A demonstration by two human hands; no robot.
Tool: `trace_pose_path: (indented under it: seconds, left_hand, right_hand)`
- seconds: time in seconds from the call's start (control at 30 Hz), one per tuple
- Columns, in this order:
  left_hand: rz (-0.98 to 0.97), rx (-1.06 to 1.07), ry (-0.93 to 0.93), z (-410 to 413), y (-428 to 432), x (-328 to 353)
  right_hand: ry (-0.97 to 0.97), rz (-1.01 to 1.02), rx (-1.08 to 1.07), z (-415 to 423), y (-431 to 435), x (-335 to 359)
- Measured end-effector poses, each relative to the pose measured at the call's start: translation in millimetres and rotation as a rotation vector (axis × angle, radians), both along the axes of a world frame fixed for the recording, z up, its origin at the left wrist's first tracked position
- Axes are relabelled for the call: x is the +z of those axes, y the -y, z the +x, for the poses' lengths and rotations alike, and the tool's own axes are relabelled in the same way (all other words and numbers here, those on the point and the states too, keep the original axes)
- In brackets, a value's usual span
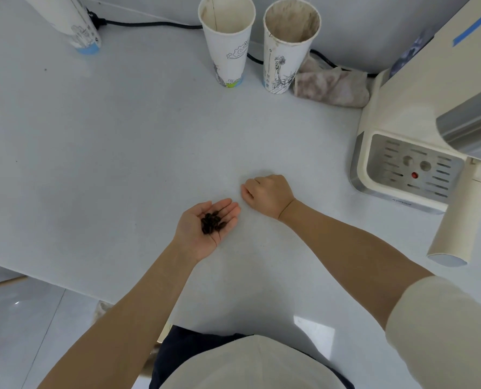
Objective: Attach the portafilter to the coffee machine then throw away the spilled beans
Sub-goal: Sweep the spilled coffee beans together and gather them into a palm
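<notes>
My left hand [202, 231] lies palm up on the white counter, cupping several dark coffee beans [212, 222]. My right hand [267, 195] rests just right of it, fingers curled down onto the counter; whether it holds anything I cannot tell. The cream coffee machine [418, 113] stands at the right, its metal drip tray [413, 167] facing me. The portafilter's cream handle [458, 220] sticks out from under the machine's head toward me.
Two used paper cups [229, 43] [288, 49] stand at the back of the white counter [121, 136]. A crumpled cloth [334, 85] lies beside them, near the machine. A third cup [76, 21] leans at back left. A black cable [149, 23] runs along the wall.
</notes>
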State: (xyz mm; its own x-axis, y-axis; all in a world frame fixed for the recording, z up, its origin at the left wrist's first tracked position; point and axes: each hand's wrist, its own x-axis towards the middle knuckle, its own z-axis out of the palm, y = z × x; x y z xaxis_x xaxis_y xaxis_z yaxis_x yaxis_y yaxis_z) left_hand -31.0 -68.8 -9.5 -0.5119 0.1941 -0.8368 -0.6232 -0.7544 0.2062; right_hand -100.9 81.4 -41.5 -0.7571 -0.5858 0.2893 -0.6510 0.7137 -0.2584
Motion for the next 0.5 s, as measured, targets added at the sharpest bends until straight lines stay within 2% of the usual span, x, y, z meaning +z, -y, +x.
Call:
trace_pose_path:
  seconds: [0.27, 0.4, 0.5]
  left_hand:
    - [0.029, -0.037, 0.0, -1, -12, -2]
    - [0.033, -0.045, -0.019, -2, -22, 1]
    - [0.041, -0.044, -0.054, -1, -28, 6]
  right_hand:
    - [0.033, -0.141, -0.076, 8, -7, 13]
    - [0.039, -0.252, -0.062, 19, 1, 29]
    - [0.03, -0.248, -0.034, 30, 9, 42]
